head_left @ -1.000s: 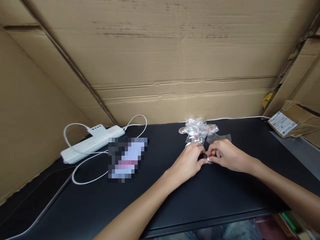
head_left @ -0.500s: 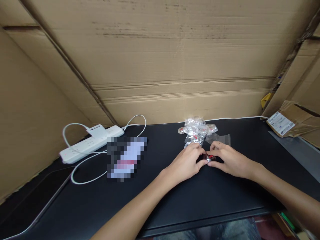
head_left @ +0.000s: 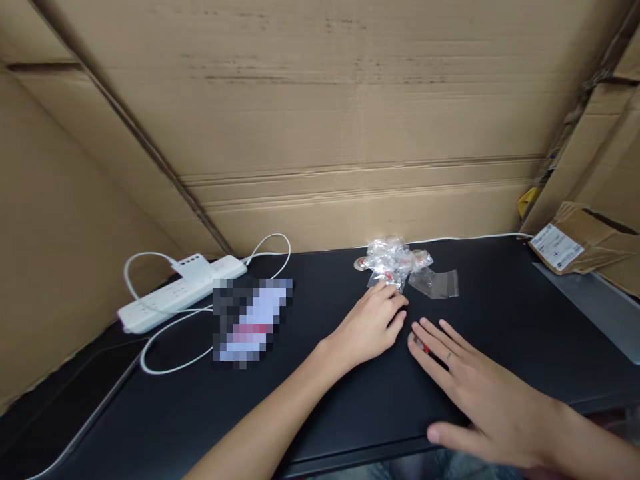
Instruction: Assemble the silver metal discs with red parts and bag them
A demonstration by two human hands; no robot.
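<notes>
My left hand rests on the black table with its fingers loosely bent and the thumb apart, and I see nothing held in it. Its fingertips reach the near edge of a pile of clear plastic packets with red-marked contents. My right hand lies palm down with fingers stretched and thumb spread wide. Beneath its index and middle fingers is a small round shiny piece with red on it, mostly covered. A flat clear plastic bag lies beyond the hands. Left of the pile sits a round disc.
At the left are a white power strip with a looping cable and a blurred-out object. A dark flat panel lies at the near left. Cardboard walls surround the table; an opened, labelled carton lies at the right.
My right hand has let go of the shiny round piece, moved nearer me and flattened over it. My left hand has come away from the piece and stays near the packets.
</notes>
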